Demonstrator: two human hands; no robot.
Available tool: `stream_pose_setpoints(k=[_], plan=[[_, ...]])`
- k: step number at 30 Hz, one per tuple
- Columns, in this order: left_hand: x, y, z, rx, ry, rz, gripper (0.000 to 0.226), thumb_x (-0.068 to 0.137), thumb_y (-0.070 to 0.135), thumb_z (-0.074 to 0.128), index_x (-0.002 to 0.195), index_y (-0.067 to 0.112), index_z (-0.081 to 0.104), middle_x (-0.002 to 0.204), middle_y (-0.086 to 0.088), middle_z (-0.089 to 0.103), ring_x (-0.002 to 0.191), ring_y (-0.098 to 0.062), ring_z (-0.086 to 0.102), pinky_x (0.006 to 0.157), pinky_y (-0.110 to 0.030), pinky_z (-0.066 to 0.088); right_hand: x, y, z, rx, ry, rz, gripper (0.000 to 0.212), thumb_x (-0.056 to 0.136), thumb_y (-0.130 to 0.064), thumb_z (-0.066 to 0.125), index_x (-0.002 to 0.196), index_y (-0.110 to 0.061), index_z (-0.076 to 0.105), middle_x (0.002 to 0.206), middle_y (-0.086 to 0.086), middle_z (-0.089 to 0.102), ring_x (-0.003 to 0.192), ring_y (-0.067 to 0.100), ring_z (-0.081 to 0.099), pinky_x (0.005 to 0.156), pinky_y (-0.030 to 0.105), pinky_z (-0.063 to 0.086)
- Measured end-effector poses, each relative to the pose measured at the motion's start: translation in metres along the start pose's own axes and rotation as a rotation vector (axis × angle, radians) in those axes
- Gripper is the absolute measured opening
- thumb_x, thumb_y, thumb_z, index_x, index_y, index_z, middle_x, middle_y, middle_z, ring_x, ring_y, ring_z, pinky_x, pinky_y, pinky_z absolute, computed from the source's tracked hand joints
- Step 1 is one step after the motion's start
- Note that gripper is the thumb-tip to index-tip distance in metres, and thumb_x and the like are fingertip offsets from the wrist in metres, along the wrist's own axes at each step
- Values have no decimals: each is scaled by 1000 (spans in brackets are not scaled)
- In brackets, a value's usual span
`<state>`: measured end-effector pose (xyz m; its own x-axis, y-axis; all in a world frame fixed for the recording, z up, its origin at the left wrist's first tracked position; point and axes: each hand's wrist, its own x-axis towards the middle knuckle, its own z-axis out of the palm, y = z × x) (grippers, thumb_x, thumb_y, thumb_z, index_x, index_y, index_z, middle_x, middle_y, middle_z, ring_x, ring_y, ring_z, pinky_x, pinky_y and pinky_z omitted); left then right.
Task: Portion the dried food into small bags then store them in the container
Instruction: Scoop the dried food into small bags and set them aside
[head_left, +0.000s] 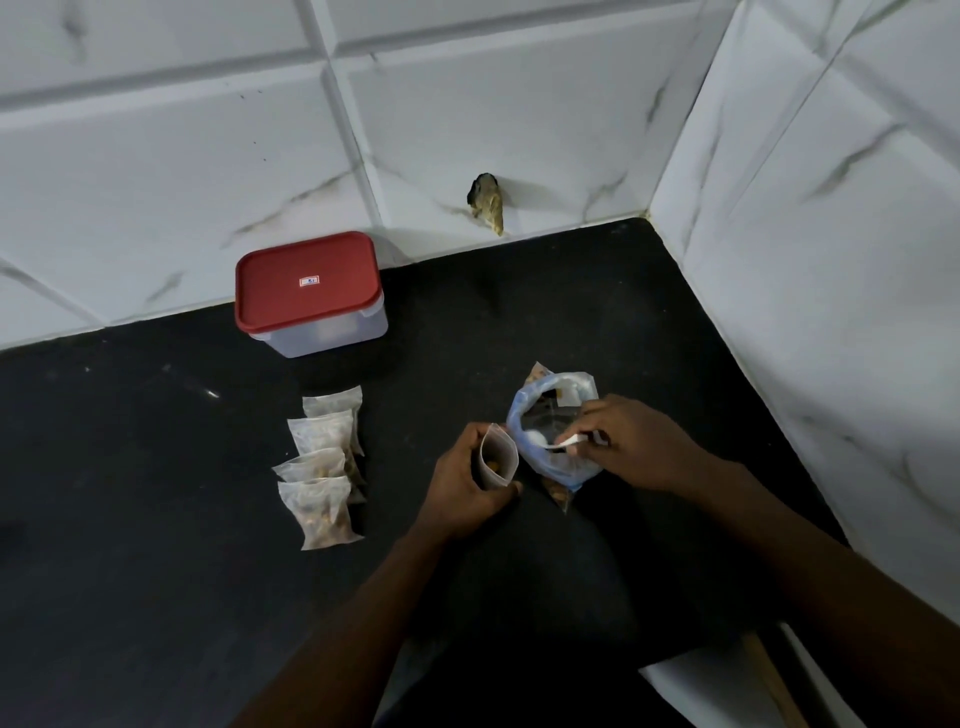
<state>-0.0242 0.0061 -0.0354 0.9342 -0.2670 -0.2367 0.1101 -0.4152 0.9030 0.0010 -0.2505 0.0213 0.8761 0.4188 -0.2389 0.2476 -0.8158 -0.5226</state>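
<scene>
Curling round small bag (500, 460), left fingers (474, 435); right fingers (586, 425) pinch spoon (563, 443).

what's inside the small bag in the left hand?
In the small bag, orange-brown food pieces show through its open mouth. The left hand covers the lower part, hiding the fill level.

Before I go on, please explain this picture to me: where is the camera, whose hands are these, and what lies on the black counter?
There is no machine here. One camera, worn on a person's head, looks down at their two bare hands. The left hand holds a small bag open, with a little food inside. The right hand holds a white spoon inside the big bag of dried food. On the counter, to the left, lie filled bags in a row. Behind them, by the tiled wall, stands the container, its red lid on.
</scene>
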Motion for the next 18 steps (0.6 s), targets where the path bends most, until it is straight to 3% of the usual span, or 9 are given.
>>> stream_pose_setpoints(k=[2, 6, 10, 13, 18], plan=[[1, 0, 0, -1, -3, -2, 62, 77, 14, 87, 128, 30, 56, 121, 14, 63, 112, 4, 61, 88, -18, 54, -4, 7, -10, -43, -42, 14, 16, 95, -36, 63, 108, -39, 73, 96, -22, 59, 94, -2, 56, 81, 25, 47], [1, -4, 2, 39, 22, 16, 62, 76, 19, 88, 128, 31, 56, 122, 13, 62, 113, 0, 61, 91, -23, 55, -4, 10, -39, 16, 115, 49, 9, 94, -31, 69, 96, -24, 74, 81, -10, 58, 74, 8, 59, 66, 31, 50], [0, -7, 4, 109, -2, 66, 56, 75, 22, 89, 121, 31, 58, 117, 13, 62, 110, 2, 61, 91, -23, 55, 6, 1, -48, -40, 100, 53, 14, 95, -32, 68, 82, -35, 62, 78, -11, 54, 70, 3, 55, 63, 27, 42], [-3, -7, 4, 160, -72, 99, 55, 74, 30, 89, 121, 28, 60, 116, 14, 63, 109, -2, 62, 95, -30, 56, 17, -10, -44, -187, -4, 98, 9, 96, -35, 64, 96, -27, 68, 87, -10, 56, 78, 5, 57, 69, 28, 48], [-5, -10, 2, 402, -211, 159, 62, 77, 48, 84, 131, 31, 58, 126, 16, 53, 126, -2, 39, 119, -37, 27, 32, -23, -35, -312, -98, 210, 20, 99, -35, 59, 106, -19, 67, 95, -3, 62, 84, 12, 63, 80, 34, 55]])
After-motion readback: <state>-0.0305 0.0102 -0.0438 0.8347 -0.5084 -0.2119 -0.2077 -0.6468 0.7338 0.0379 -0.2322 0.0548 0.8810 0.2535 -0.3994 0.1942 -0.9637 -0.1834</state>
